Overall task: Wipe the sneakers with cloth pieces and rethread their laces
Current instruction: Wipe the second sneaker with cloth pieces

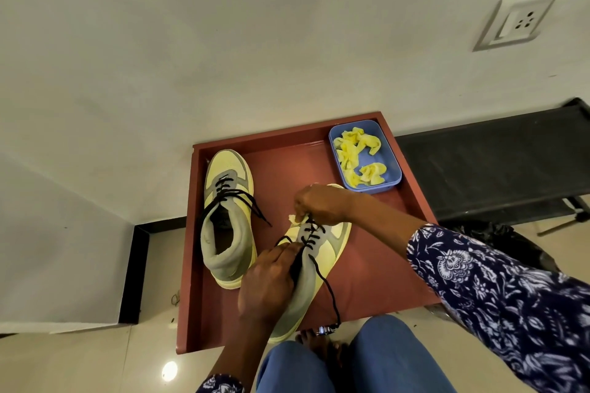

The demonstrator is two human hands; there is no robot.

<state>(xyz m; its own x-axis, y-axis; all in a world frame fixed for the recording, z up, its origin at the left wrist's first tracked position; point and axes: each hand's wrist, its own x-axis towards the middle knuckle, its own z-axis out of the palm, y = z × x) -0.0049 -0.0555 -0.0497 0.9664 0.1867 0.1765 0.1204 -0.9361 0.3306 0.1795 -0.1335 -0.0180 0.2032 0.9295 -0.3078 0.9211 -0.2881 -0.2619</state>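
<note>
Right hand [319,205] pinches a cloth piece [294,219] against the near sneaker [314,260] by its laces [311,234]; left hand [271,281] grips the collar just behind. Wiping step, likely. Next: rub further, or fetch fresh cloth from the blue tub [388,156] beyond. Other sneaker [228,220] sits left.

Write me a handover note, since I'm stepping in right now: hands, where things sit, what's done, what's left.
Left hand: grips the near sneaker at its collar.
Right hand: pinches a yellow cloth piece at that sneaker's laces.
Far sneaker stands laced but untied on the red tray.
Spare cloth pieces lie in the blue tub.
Done: laces partly threaded on both.
Left: finish wiping and lacing.
</note>
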